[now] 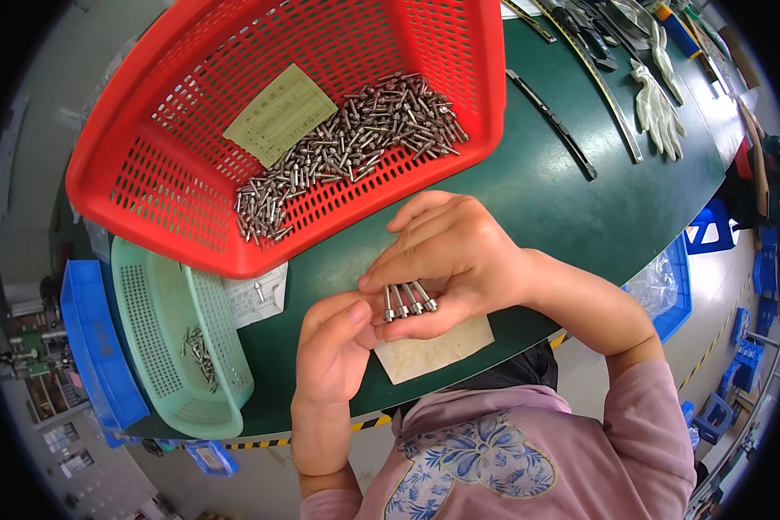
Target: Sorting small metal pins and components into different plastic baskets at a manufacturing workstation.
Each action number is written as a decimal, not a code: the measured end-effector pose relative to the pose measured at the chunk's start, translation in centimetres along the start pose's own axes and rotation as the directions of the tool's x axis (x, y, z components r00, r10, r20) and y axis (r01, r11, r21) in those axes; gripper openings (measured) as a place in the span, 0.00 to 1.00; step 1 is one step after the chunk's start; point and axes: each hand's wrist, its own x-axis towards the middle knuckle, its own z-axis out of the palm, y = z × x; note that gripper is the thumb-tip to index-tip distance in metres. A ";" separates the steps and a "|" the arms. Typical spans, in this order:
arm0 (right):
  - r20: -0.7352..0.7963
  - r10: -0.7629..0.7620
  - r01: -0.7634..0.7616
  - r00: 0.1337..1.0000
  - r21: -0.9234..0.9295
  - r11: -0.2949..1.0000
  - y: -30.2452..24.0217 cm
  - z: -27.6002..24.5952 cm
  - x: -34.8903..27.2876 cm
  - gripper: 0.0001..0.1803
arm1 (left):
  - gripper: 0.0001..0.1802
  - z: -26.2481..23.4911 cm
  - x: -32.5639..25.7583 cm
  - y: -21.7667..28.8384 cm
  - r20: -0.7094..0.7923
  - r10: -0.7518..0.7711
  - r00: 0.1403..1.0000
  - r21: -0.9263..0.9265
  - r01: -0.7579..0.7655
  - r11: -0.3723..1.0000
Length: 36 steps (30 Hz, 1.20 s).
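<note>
A short row of small silver bolts (409, 299) lies across the fingers of my right hand (472, 251), heads toward me and shanks pointing away. The right thumb and fingers close around them. My left hand (334, 342) meets the right one at the left end of the row, its thumb and fingers drawn together. Whatever is between the left fingertips, if anything, is hidden. Both hands are above the green table, over a beige sheet (438, 348) near its front edge. Beyond them, a red perforated basket (364, 217) holds a heap of similar bolts (347, 139).
A yellow-green paper card (282, 114) rests in the red basket. At left stand a pale green basket (230, 347) with some bolts and a blue bin (100, 347). One bolt (259, 291) lies on white paper. Rulers, a cutter (553, 126) and white gloves (659, 113) lie far right.
</note>
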 end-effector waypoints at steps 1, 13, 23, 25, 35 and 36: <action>-0.002 0.001 -0.001 1.000 -0.002 1.000 0.0 -0.1 0.0 0.19 | 0.16 0.0 0.0 0.0 0.002 -0.002 1.000 0.000 0.002 1.000; 0.034 0.056 -0.064 0.998 0.350 0.934 -0.3 2.1 -0.3 0.12 | 0.12 0.5 1.2 -0.3 0.677 0.563 0.474 0.735 -0.476 -0.483; 0.110 0.054 -0.093 0.993 0.391 0.916 -0.2 2.0 -0.3 0.18 | 0.14 0.3 0.9 0.4 0.746 0.437 0.503 0.664 -0.519 -0.538; 0.128 0.071 -0.116 0.989 0.390 0.913 0.0 2.0 -0.3 0.20 | 0.14 0.0 1.0 0.4 0.737 0.438 0.514 0.675 -0.523 -0.522; 0.127 0.052 -0.097 0.991 0.376 0.922 0.0 1.8 -0.4 0.22 | 0.15 0.8 1.3 0.2 0.718 0.491 0.494 0.695 -0.541 -0.473; 0.129 0.053 -0.098 0.990 0.376 0.921 0.0 1.8 -0.4 0.22 | 0.15 0.8 1.3 0.2 0.718 0.489 0.496 0.696 -0.542 -0.471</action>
